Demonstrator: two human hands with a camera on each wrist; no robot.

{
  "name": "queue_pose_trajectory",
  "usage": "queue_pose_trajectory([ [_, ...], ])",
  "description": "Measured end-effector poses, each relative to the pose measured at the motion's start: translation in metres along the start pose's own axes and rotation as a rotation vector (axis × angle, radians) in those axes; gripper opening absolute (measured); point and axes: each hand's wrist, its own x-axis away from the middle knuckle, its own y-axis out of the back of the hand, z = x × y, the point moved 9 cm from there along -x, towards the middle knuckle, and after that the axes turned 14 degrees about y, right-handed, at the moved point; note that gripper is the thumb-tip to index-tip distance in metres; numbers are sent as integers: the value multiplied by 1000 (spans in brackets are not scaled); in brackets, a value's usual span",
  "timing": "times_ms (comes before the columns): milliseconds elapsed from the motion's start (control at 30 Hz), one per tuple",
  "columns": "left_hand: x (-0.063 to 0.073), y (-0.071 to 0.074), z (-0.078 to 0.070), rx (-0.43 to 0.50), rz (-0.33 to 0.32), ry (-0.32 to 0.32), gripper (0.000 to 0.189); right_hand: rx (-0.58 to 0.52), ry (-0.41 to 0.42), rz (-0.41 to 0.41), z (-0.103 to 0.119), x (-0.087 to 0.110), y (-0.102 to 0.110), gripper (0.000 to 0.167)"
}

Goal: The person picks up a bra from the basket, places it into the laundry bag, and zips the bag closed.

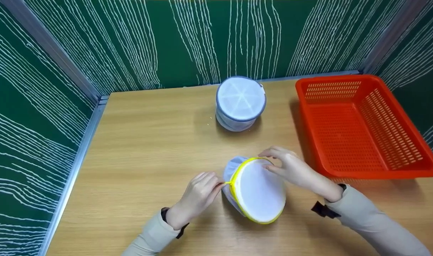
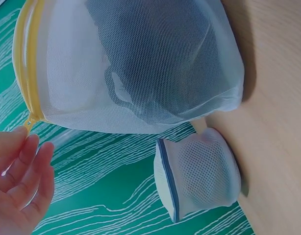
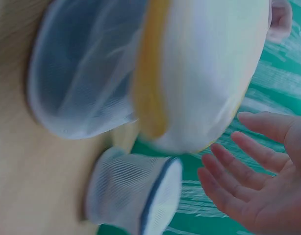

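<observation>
A white mesh laundry bag [image 1: 260, 192] with a yellow zipper edge stands tilted on the table, its round white lid facing up. Between thumb and fingertips, my left hand [image 1: 200, 195] pinches the yellow zipper pull [image 2: 29, 122] at the rim. A dark cloth-like thing [image 2: 155, 54] with a loop shows through the mesh. At the lid's upper right edge is my right hand [image 1: 291, 169], with fingers [image 3: 248, 152] loosely spread and held right by the rim in the right wrist view.
A smaller mesh laundry bag [image 1: 241, 99] with a blue-grey edge stands upright farther back. On the right, a red plastic basket [image 1: 344, 174] sits on the wooden table [image 1: 149, 142]. Green panels [image 1: 166, 60] with white wavy lines enclose the back and sides.
</observation>
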Motion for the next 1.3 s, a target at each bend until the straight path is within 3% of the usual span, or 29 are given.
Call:
queue_pose_trajectory([
  [200,-4,-1,-2,-4,-8,-9,13,67,282,51,37,-14,-6,34],
  [333,-7,-3,-2,6,3,6,9,96,370,139,51,-19,-15,39],
  [533,-10,-6,-6,11,-19,-34,7,148,509,136,67,-22,-20,37],
  [767,-14,-10,-10,21,-7,-40,13,191,493,211,70,-26,-28,30],
  [867,-15,-13,-11,39,27,-20,10,218,494,236,71,-27,-31,28],
  [1100,-15,-22,-10,30,113,17,4,243,518,233,72,-27,-34,19],
  [1300,-14,-24,-10,-9,139,12,6,283,522,232,70,-25,-36,15],
])
